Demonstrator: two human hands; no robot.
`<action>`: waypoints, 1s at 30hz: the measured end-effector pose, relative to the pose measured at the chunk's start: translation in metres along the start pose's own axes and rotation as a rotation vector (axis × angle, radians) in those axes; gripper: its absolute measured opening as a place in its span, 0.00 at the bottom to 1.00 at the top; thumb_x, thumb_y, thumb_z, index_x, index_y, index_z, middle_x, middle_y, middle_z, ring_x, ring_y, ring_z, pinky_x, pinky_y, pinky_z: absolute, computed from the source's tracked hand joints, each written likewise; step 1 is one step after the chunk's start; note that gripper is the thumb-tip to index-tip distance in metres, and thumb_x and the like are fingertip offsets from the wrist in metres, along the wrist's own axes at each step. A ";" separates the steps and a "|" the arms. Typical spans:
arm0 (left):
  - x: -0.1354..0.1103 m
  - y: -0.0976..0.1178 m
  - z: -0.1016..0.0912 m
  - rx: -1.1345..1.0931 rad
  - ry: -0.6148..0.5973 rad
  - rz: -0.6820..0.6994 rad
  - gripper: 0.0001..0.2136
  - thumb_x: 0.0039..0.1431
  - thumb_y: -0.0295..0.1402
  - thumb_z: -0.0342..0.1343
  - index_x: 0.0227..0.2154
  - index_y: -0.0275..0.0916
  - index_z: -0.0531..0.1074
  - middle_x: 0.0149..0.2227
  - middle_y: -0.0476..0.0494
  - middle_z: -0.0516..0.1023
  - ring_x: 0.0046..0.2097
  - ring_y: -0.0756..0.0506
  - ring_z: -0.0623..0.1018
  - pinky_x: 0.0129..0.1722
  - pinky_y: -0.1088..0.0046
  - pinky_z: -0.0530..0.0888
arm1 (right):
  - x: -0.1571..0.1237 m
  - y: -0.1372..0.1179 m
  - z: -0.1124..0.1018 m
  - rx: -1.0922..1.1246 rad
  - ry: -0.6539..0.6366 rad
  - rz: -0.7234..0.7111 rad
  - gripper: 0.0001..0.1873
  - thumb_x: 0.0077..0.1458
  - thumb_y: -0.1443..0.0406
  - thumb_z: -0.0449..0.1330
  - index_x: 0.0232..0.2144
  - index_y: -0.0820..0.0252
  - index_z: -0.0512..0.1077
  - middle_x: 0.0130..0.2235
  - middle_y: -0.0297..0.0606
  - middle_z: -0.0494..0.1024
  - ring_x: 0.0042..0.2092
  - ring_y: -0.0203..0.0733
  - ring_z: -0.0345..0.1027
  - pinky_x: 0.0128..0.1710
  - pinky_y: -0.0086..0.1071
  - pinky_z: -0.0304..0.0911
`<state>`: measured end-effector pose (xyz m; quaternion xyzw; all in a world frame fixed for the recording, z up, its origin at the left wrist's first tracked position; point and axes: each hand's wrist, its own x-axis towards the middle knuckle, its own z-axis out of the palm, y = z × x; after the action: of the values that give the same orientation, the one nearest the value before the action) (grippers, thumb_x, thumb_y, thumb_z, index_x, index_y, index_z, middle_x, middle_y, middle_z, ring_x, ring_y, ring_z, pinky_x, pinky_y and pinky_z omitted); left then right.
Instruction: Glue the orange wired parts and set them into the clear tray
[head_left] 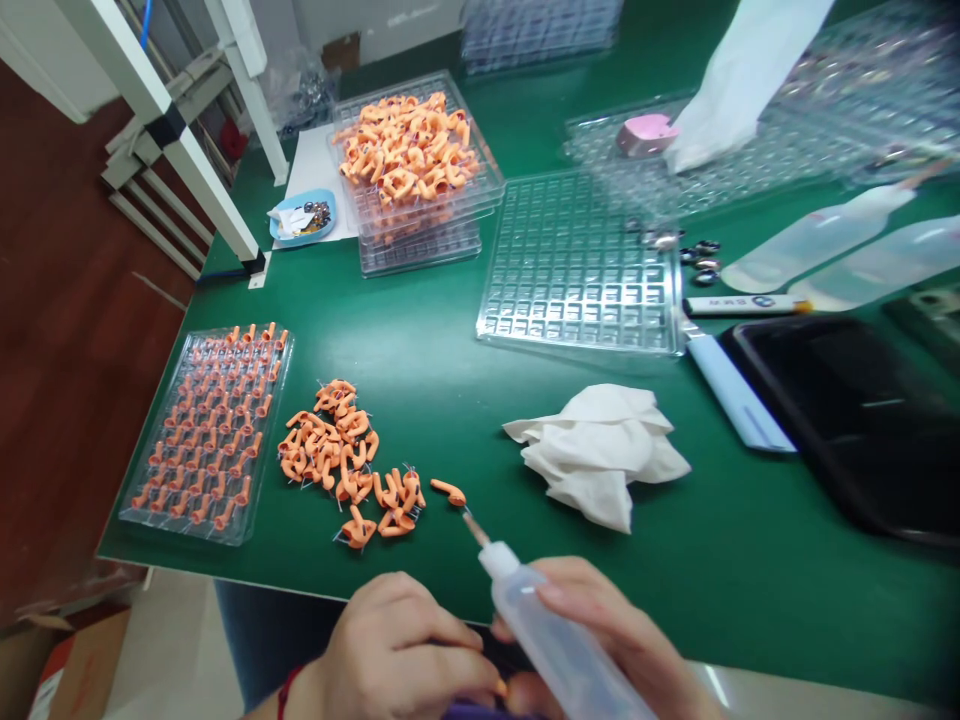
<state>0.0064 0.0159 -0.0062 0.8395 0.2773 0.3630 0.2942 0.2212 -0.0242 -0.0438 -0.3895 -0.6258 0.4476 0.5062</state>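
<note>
While the right hand (607, 640) grips a clear squeeze bottle (555, 640), nozzle aimed at eleven o'clock, the left hand (397, 650) is curled shut on a small orange piece (499, 687) just beside the bottle. One loose orange part (448, 491) lies near the nozzle tip, a pile of them (341, 455) at ten o'clock. Farther left, a clear tray (206, 435) holds orange parts in rows; at twelve o'clock stacked trays (420, 190) carry a heap. A white cloth (600, 450) rests on the green table (420, 340), above brown flooring (67, 330).

Two bare hands, a thin red cord bracelet (283, 690) at the left wrist, no sleeves visible
</note>
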 end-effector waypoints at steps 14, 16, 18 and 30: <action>0.013 -0.004 0.009 0.187 0.107 -0.107 0.07 0.64 0.21 0.59 0.41 0.36 0.77 0.31 0.45 0.79 0.33 0.47 0.74 0.34 0.71 0.73 | 0.020 0.024 -0.048 -0.919 0.170 -0.153 0.34 0.59 0.79 0.50 0.62 0.47 0.68 0.48 0.42 0.72 0.43 0.46 0.73 0.34 0.30 0.71; 0.014 -0.005 0.010 0.208 0.107 -0.096 0.06 0.64 0.21 0.59 0.41 0.36 0.77 0.31 0.45 0.79 0.32 0.47 0.74 0.34 0.71 0.72 | 0.018 0.021 -0.044 -0.878 0.195 -0.163 0.35 0.58 0.80 0.50 0.62 0.46 0.68 0.47 0.40 0.72 0.43 0.44 0.73 0.36 0.30 0.70; 0.016 -0.005 0.011 0.230 0.109 -0.080 0.06 0.65 0.21 0.59 0.41 0.36 0.77 0.31 0.45 0.79 0.32 0.47 0.74 0.33 0.71 0.72 | 0.019 0.015 -0.038 -0.792 0.272 -0.198 0.35 0.61 0.78 0.54 0.66 0.45 0.64 0.46 0.39 0.72 0.44 0.44 0.72 0.40 0.32 0.70; 0.030 -0.003 0.026 0.290 0.124 0.064 0.07 0.68 0.23 0.54 0.39 0.34 0.77 0.28 0.43 0.80 0.30 0.47 0.74 0.29 0.71 0.73 | 0.013 0.002 0.017 -0.526 0.494 -0.229 0.45 0.59 0.81 0.61 0.69 0.41 0.57 0.50 0.38 0.69 0.44 0.41 0.71 0.40 0.32 0.71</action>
<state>0.0432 0.0300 -0.0095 0.8576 0.3174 0.3795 0.1403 0.2022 -0.0146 -0.0434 -0.5299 -0.6180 0.1046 0.5713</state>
